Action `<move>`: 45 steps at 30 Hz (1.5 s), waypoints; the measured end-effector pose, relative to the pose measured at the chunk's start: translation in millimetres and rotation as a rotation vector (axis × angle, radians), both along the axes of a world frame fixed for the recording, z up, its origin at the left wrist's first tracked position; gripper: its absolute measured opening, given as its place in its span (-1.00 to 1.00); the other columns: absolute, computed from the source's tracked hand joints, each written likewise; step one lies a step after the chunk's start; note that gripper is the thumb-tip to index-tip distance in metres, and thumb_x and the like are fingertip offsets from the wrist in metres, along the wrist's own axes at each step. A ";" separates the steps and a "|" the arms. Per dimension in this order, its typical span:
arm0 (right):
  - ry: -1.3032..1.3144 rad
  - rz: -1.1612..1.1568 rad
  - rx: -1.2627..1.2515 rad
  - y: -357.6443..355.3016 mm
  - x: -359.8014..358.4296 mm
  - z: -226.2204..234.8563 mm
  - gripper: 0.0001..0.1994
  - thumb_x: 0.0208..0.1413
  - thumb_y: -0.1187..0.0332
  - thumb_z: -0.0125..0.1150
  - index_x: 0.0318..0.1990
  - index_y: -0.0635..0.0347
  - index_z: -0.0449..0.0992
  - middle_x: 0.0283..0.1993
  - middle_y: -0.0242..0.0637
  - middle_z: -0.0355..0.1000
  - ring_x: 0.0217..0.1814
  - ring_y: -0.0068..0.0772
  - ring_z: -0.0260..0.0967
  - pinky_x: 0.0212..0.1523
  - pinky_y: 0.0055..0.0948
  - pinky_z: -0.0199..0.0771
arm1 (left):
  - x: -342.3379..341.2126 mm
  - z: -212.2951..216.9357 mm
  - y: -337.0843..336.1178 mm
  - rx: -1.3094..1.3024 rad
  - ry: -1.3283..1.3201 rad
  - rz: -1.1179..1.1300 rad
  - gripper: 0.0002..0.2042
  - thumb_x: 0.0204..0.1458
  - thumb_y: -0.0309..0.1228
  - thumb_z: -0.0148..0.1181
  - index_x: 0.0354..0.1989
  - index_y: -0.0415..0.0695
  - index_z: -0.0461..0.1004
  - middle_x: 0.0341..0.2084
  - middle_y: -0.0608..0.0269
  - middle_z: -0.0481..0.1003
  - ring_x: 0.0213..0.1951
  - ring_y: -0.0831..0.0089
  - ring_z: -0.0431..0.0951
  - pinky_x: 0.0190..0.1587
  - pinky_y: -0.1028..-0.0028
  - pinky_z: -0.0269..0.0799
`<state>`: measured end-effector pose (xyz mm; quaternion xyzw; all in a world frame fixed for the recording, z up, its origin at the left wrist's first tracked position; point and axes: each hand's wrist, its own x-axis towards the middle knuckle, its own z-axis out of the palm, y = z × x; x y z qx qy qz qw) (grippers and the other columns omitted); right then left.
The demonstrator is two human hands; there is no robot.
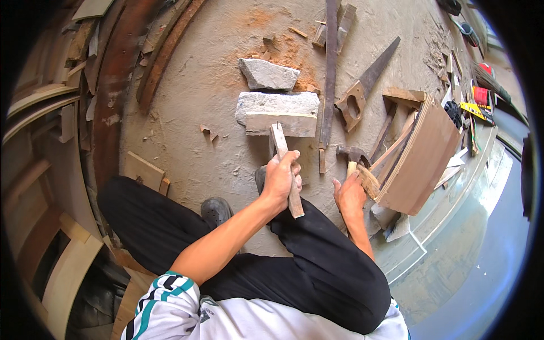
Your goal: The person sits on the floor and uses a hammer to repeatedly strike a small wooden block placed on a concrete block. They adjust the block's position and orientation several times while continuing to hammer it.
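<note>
My left hand (281, 180) is closed around a narrow wooden strip (281, 141). The strip's far end overlaps a short wooden board (263, 126), and what looks like a nail stands at that end. The board lies against a rough white concrete block (277, 103). To the right, my right hand (349, 195) is closed at the light handle of a claw hammer (354, 153), its dark head just beyond my fingers. A chunky piece of wood (370, 182) is beside those fingers.
A handsaw (362, 85) lies at the far right, near a long dark bar (330, 73). A wooden box-like frame (419, 156) stands right of the hammer. Another concrete chunk (268, 75) lies beyond the block, by orange sawdust. Stacked boards (42, 107) line the left side.
</note>
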<state>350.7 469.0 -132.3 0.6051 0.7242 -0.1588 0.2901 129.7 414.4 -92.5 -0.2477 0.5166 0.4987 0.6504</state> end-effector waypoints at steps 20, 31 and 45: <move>0.629 -0.934 -0.275 23.3 1.3 -23.6 -0.70 0.16 0.44 0.17 0.00 0.36 0.32 -0.40 -0.28 0.37 -0.57 -0.49 0.36 -0.65 -0.48 0.43 | -10.6 -7.5 -5.7 0.056 -0.098 -0.043 -0.73 0.10 -0.18 0.23 -0.34 -0.01 0.26 -0.64 0.44 0.24 -0.69 0.59 0.26 -0.63 0.49 0.23; 0.610 -0.148 -0.412 97.2 -154.8 160.7 -0.43 0.22 0.30 0.24 0.36 0.09 0.20 -0.37 -0.38 0.35 -0.55 -0.62 0.32 -0.63 -0.54 0.36 | -15.8 -3.8 -10.9 0.066 -0.049 -0.002 -0.52 0.20 0.15 0.04 -0.15 -0.09 0.29 -0.61 0.41 0.27 -0.72 0.56 0.26 -0.65 0.49 0.24; 0.235 0.269 -0.583 168.4 -270.3 156.3 -0.46 0.21 0.30 0.22 0.37 -0.12 0.32 -0.45 -0.35 0.39 -0.66 -0.65 0.26 -0.66 -0.56 0.31 | -17.8 -14.2 -14.2 0.090 0.000 0.027 -0.42 0.30 0.18 -0.26 -0.02 -0.17 0.32 -0.66 0.35 0.27 -0.73 0.53 0.25 -0.67 0.48 0.27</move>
